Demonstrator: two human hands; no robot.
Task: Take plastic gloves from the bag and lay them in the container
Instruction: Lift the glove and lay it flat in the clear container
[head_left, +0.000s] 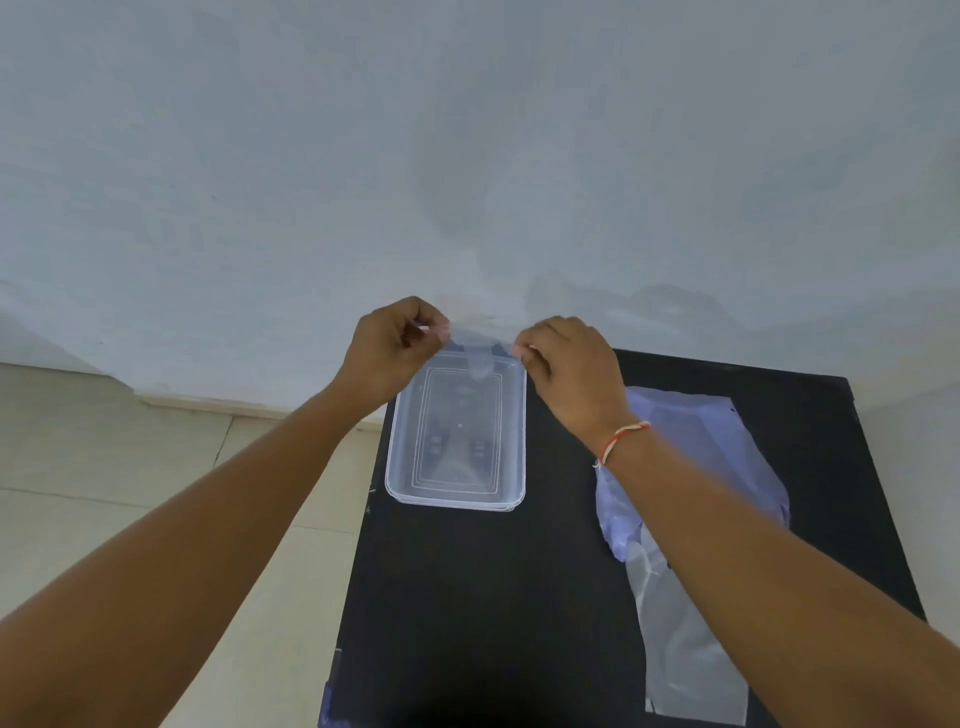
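A clear rectangular plastic container (511, 441) stands on the black table (493, 597), near its far left corner. Above the container's far end, my left hand (395, 345) and my right hand (571, 369) each pinch one side of a thin transparent plastic glove (478, 358), which is stretched between them. One finger of the glove hangs down over the container's far rim. To the right lies the flat, translucent bag (691, 452) with more gloves inside, partly hidden under my right forearm.
A pale wall rises just behind the table. Beige floor tiles (130, 467) show to the left, past the table's left edge. A red and white thread is tied around my right wrist (623, 439).
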